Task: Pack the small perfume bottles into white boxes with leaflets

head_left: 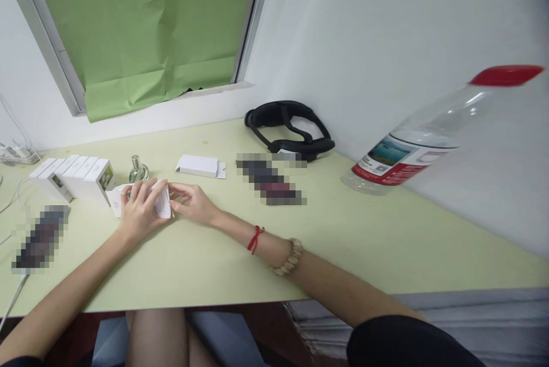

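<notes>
white box point(162, 206) fills your left hand point(140, 201); right hand point(194, 203) narrowed at its end, grip unclear; counter point(214, 272) stretches to your edge.

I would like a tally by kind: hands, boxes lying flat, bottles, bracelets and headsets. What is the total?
Hands: 2 (left hand, right hand)
Box lying flat: 1
Bottles: 2 (small bottle, large bottle)
Bracelets: 2 (red bracelet, beaded bracelet)
Headset: 1
Total: 8

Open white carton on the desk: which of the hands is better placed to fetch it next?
Probably the right hand: it is nearer the open carton, with its fingertips at the end of the held box. The left hand is wrapped over that box and sits farther away.
</notes>
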### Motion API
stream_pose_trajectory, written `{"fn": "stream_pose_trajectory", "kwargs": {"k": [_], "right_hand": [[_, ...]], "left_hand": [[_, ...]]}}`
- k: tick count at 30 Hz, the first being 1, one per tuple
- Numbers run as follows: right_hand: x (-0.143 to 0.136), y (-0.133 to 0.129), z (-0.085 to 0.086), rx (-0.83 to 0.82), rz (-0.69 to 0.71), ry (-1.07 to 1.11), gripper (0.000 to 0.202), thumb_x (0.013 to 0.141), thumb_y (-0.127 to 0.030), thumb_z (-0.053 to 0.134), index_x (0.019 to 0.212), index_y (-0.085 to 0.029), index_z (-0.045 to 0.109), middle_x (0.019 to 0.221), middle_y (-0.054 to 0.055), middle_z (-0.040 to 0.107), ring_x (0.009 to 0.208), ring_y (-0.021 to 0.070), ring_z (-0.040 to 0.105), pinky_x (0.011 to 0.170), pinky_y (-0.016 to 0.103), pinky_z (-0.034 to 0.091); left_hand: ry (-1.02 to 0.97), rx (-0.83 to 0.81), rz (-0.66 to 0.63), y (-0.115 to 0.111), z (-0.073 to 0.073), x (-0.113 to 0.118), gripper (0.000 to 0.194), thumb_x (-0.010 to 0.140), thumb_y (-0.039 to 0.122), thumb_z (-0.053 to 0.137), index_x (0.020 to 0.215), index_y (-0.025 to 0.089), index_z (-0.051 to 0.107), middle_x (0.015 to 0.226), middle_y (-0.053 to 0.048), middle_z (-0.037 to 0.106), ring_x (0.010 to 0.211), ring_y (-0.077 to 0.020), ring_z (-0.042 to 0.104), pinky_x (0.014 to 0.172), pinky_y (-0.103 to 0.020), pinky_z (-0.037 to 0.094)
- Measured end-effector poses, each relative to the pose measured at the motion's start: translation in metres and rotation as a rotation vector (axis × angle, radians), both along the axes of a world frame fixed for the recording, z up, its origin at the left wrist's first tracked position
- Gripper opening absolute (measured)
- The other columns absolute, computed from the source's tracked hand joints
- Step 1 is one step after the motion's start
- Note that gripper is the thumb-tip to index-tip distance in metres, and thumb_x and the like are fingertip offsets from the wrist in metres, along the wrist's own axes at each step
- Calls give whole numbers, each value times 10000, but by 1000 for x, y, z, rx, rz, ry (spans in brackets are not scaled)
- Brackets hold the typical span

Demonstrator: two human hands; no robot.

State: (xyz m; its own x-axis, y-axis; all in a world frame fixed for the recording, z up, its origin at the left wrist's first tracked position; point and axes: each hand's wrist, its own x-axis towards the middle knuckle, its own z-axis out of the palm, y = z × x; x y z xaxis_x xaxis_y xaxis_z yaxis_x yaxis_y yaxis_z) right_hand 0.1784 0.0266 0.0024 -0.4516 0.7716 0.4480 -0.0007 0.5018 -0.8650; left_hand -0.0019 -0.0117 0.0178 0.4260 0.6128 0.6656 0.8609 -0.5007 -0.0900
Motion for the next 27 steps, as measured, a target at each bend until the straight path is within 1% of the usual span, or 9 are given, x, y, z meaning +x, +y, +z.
{"fn": "stream_pose_trajectory", "kwargs": {"k": [5, 10, 13, 15, 18, 21, 24, 27], "right_hand": [[1, 0, 1, 18, 26, 19, 314, 768, -322, 565, 1007, -142, 659, 925, 56, 700, 714, 142, 650, 561, 227, 529], [1, 0, 0, -26, 35, 16, 289, 828, -347, 529, 996, -151, 659, 813, 34, 684, 685, 139, 631, 563, 236, 526], [0, 0, 0, -44, 34, 22, 276, 808, -349, 553, 969, -153, 662, 819, 28, 671, 671, 132, 623, 552, 228, 524], [0, -1, 0, -46, 39, 29, 302, 795, -369, 576, 982, -146, 656, 833, 25, 658, 657, 125, 616, 537, 222, 520], [-1, -2, 1, -52, 49, 21, 331, 821, -411, 560, 990, -142, 651, 798, 20, 642, 643, 124, 602, 528, 222, 519], [-1, -3, 1, -38, 37, 1, 316, 838, -401, 537, 975, -143, 656, 799, 21, 642, 628, 124, 595, 539, 230, 519], [-1, -4, 1, 0, 27, -14, 360, 862, -402, 490, 1034, -131, 655, 845, 41, 661, 654, 139, 600, 574, 250, 518], [-1, -4, 1, 49, 19, -33, 410, 880, -393, 438, 1110, -121, 641, 826, 37, 655, 642, 134, 560, 565, 243, 490]], "left_hand": [[7, -28, -7, -2, 3, 1, 647, 754, 483, 661, 1347, 263, 522, 1244, -112, 625, 1121, -307, 529, 979, -412, 277], [-12, 10, -5, -1, 3, 3, 646, 743, 496, 647, 1320, 229, 536, 1220, -120, 646, 1113, -303, 549, 975, -407, 278], [-29, 7, -17, -1, 3, 3, 648, 742, 487, 647, 1317, 209, 535, 1220, -130, 646, 1130, -313, 551, 976, -406, 280], [-23, 12, -11, -1, 4, 3, 657, 746, 481, 645, 1330, 205, 522, 1218, -131, 647, 1133, -308, 557, 976, -400, 282], [-4, 52, -18, -1, 4, 2, 679, 758, 508, 636, 1345, 194, 503, 1201, -136, 656, 1115, -293, 578, 969, -392, 285], [-8, 46, -30, 0, 4, 2, 689, 760, 509, 640, 1353, 187, 499, 1202, -141, 657, 1107, -295, 587, 964, -394, 283], [-21, 14, -21, 0, 4, 3, 677, 751, 505, 654, 1340, 202, 514, 1208, -135, 657, 1106, -303, 586, 955, -396, 287], [-17, 64, -35, 0, 4, 4, 676, 749, 547, 653, 1311, 189, 535, 1178, -140, 672, 1073, -301, 601, 927, -395, 302]]}}
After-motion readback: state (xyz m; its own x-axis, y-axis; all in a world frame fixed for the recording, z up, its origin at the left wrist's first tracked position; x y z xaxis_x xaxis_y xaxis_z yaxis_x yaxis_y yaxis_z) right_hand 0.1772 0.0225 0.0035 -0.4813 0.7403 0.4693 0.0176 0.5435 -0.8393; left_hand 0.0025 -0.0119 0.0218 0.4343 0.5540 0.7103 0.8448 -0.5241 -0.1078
